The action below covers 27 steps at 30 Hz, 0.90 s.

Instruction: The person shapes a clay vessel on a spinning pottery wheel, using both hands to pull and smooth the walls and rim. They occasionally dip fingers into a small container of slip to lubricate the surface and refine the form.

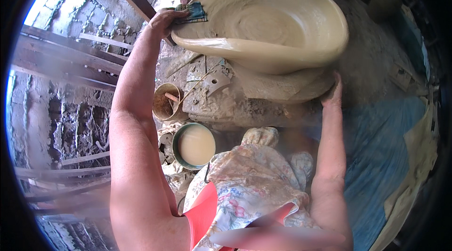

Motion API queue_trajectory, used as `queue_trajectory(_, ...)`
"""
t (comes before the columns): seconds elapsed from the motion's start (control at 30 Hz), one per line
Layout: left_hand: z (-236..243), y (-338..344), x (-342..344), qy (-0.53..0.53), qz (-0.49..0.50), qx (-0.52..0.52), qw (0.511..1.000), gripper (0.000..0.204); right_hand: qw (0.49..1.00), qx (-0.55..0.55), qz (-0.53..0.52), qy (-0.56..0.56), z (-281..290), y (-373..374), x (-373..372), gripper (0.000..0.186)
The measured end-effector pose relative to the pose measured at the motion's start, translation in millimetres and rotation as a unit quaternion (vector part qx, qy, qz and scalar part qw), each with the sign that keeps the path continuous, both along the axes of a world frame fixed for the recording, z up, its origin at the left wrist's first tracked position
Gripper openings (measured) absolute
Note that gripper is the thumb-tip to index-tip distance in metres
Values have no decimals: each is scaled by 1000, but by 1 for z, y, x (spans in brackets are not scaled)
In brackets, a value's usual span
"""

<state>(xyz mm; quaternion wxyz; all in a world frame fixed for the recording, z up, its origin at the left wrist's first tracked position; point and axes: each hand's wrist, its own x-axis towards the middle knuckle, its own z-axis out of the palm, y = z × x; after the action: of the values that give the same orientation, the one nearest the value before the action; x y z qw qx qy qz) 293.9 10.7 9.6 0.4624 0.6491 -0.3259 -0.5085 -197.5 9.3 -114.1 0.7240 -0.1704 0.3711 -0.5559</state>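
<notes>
A large wide clay bowl (282, 58), wet and pale tan, stands in front of me on a round clay-covered base (287, 86). Its near wall dips and bulges, and faint rings mark the inside. At the bowl's left rim, my left hand (165, 19) is closed on a folded blue patterned cloth (197, 12), which lies over the rim. Lower on the right, my right hand (333, 92) rests against the edge of the base, below the bowl. Its visible fingers stretch along that edge; some are hidden.
A green-rimmed bucket (175, 150) of cloudy tan liquid stands near my lap. Beyond it is a smaller brown pail (162, 115) with a stick. Wooden beams (70, 53) run along the left. A blue sheet (376, 157) covers the ground at right; dark pots (383, 1) stand far right.
</notes>
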Motion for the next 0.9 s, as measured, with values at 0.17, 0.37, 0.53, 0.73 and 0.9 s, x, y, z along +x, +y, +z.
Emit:
queue_trajectory(0.17,-6,5,-2,1,-7,-65,998,22,998,-34,29,34,2,-24,-5,49)
queue_trajectory(0.37,0,-8,-3,-81,-52,-137,986,35,991,-51,53,111,10,-53,-4,48)
queue_trajectory(0.53,25,-38,-23,-362,-162,-198,896,42,985,-56,53,153,24,-73,1,48)
queue_trajectory(0.73,52,-70,-61,-401,-247,-198,860,46,982,-58,44,175,34,-79,5,48)
queue_trajectory(0.9,34,-63,-53,-345,-221,-153,899,34,981,-57,27,185,44,-74,13,47)
